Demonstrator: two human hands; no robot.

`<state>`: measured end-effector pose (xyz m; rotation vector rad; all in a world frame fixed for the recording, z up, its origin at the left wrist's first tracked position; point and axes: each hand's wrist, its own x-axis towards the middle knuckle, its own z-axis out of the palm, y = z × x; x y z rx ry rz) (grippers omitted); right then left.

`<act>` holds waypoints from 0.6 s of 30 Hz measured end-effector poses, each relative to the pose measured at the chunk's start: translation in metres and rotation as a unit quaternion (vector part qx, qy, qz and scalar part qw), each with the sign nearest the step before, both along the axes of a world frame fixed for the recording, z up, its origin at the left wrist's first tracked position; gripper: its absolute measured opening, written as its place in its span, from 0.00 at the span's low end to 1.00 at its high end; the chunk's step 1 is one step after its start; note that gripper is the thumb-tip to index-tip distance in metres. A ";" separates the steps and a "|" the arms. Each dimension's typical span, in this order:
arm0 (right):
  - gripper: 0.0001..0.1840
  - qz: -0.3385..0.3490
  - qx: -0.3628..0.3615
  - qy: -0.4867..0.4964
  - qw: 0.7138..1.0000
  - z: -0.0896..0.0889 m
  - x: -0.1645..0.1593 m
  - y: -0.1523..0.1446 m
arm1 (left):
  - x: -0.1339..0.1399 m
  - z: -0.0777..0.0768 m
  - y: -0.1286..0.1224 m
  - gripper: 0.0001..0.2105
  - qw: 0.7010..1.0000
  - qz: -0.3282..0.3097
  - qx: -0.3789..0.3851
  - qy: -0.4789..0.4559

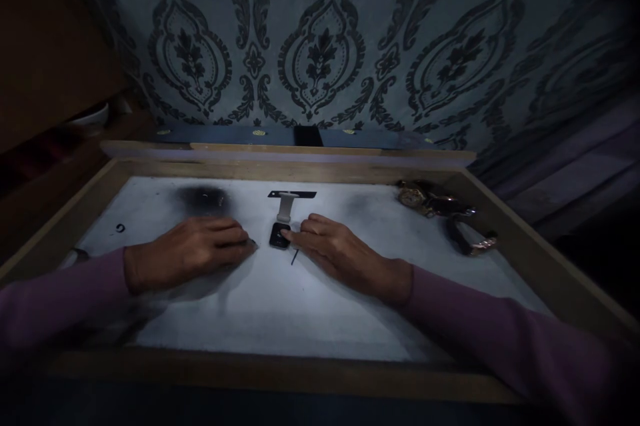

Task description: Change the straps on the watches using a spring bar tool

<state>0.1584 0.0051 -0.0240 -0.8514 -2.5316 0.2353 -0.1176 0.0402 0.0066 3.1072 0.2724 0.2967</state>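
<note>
A smartwatch [280,235] with a dark square face lies in the middle of the white tray bottom. One light grey strap [286,207] runs from its far end up to a flat black strip [305,195]. At the near end I see no strap. My right hand [340,246] is at the watch's right side, a fingertip pressed on its face and the other fingers curled. From under that hand pokes a thin dark stick [295,257]. My left hand [200,249], left of the watch and apart from it, pinches a small greyish piece [254,244], mostly hidden by the fingers.
A raised wooden rim [280,373] surrounds the white surface. Several wristwatches [435,203] lie in the far right corner. A small black curled piece [120,229] is at the left. Behind the tray stands a patterned wall [320,59]. The light is dim.
</note>
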 end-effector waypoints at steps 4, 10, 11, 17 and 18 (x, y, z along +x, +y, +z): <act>0.18 0.005 -0.023 0.048 0.999 -0.002 0.002 0.001 | -0.002 0.017 0.002 0.16 0.997 0.037 -0.058 0.030; 0.16 -0.057 -0.043 0.194 0.978 0.001 0.003 0.001 | 0.030 0.023 -0.001 0.12 0.989 0.072 -0.112 -0.067; 0.16 -0.082 -0.042 0.208 0.974 0.003 0.003 -0.001 | 0.037 0.019 -0.002 0.11 0.988 0.068 -0.112 -0.080; 0.16 -0.153 -0.137 0.241 0.949 0.018 0.007 -0.013 | 0.057 -0.007 -0.004 0.11 0.995 0.034 -0.066 -0.070; 0.15 -0.159 -0.166 0.246 0.942 0.018 0.008 -0.015 | 0.056 -0.011 -0.003 0.12 0.996 0.027 -0.053 -0.061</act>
